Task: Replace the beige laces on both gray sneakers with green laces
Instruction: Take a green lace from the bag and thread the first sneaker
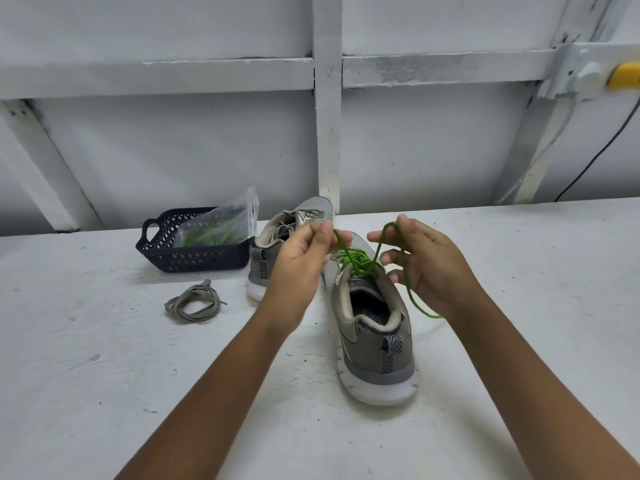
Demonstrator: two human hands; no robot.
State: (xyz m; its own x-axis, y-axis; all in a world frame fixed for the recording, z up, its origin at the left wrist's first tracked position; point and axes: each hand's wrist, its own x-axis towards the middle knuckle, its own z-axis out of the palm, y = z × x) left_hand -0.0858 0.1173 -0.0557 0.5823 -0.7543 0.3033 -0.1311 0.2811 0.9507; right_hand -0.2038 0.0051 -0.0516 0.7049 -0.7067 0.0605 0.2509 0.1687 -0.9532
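A gray sneaker stands heel toward me at centre, threaded with a green lace. My left hand pinches one end of that lace above the tongue. My right hand holds the other end, which loops over its fingers and hangs down at the shoe's right. The second gray sneaker stands behind, partly hidden by my left hand, and beige laces are threaded through it. A loose beige lace lies coiled on the table at the left.
A dark blue plastic basket at the back left holds a clear bag with green laces. The white table meets a white framed wall behind. A black cable and a yellow fitting are at the far right.
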